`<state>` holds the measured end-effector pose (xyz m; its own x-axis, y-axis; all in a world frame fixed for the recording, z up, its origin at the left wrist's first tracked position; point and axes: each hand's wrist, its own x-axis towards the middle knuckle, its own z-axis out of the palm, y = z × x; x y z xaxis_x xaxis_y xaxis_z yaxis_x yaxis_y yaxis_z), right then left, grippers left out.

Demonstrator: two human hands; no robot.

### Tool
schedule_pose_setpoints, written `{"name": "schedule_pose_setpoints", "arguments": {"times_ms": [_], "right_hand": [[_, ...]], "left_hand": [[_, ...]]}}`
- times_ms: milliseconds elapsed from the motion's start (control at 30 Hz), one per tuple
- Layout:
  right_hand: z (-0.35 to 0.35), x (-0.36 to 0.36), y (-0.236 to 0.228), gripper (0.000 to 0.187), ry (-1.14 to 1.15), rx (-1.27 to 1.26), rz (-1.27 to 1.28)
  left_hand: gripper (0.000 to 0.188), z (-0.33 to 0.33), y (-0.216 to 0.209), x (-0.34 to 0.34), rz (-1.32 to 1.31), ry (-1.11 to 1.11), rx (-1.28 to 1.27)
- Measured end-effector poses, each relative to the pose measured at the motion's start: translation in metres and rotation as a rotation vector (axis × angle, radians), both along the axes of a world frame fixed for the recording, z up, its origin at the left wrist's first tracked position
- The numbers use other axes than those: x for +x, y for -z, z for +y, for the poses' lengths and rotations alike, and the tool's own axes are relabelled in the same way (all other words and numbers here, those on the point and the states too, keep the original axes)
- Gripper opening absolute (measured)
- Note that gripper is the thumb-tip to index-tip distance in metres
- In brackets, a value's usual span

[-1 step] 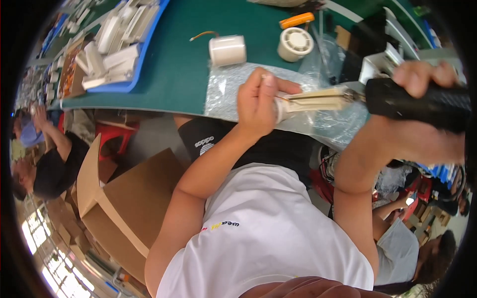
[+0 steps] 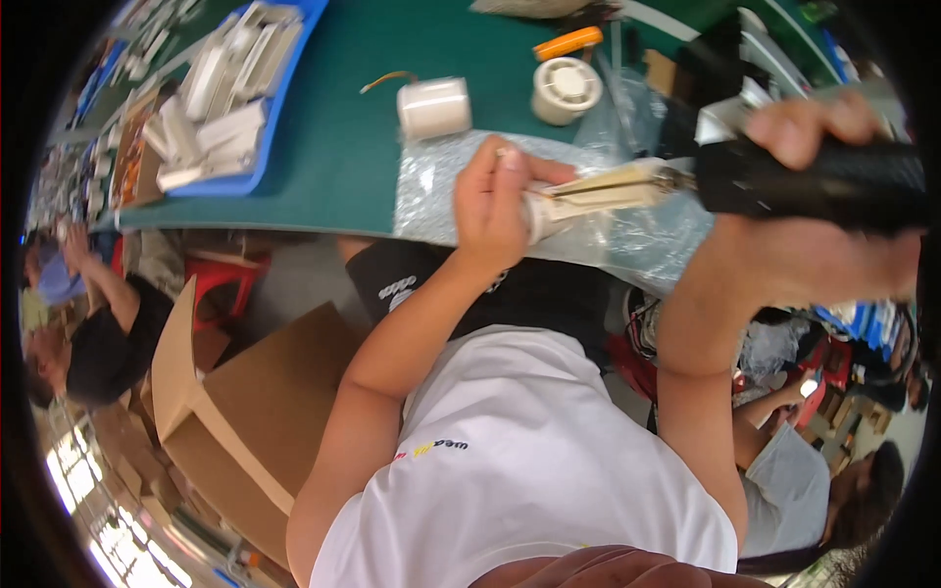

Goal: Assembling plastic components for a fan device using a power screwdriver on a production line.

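My left hand (image 2: 495, 201) is closed around a small white cylindrical part with a cream flat piece (image 2: 603, 186) sticking out to the right. My right hand (image 2: 818, 211) grips a thick black tool handle (image 2: 814, 176), and the tool's metal tip (image 2: 678, 176) meets the end of the cream piece. Both hands are held just above a clear plastic bag (image 2: 431, 191) that lies at the near edge of the green table (image 2: 343, 147).
On the table behind the bag stand a white cylinder (image 2: 434, 108), a round white ribbed part (image 2: 566, 90) and an orange object (image 2: 569, 42). A blue tray (image 2: 230, 181) of white parts is at left. An open cardboard box (image 2: 245, 412) and red stool (image 2: 221, 279) are below. Other people sit at left (image 2: 93, 343) and right (image 2: 804, 480).
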<state>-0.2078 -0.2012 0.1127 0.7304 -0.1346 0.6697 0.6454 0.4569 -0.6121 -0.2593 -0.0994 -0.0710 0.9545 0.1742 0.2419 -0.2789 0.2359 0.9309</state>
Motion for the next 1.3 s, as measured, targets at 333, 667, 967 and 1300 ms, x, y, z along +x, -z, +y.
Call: {"name": "schedule_pose_setpoints", "arguments": {"times_ms": [333,667,967,1300], "right_hand": [[-0.13,-0.011,-0.006,0.052,0.583,-0.265,-0.079],[-0.142,0.044,-0.022,0.04,0.867,-0.445,-0.382],[-0.137,0.013,-0.016,0.031,0.364,-0.218,-0.012],[-0.064,-0.004,0.0,0.043,-0.357,0.046,0.134]], "left_hand": [[0.028,0.007,-0.002,0.001,-0.045,0.106,-0.051],[0.031,0.0,-0.001,0.002,0.025,0.021,-0.007],[0.031,0.002,-0.003,-0.005,0.037,-0.017,-0.037],[0.034,0.001,0.01,0.0,-0.017,0.072,-0.077]]}}
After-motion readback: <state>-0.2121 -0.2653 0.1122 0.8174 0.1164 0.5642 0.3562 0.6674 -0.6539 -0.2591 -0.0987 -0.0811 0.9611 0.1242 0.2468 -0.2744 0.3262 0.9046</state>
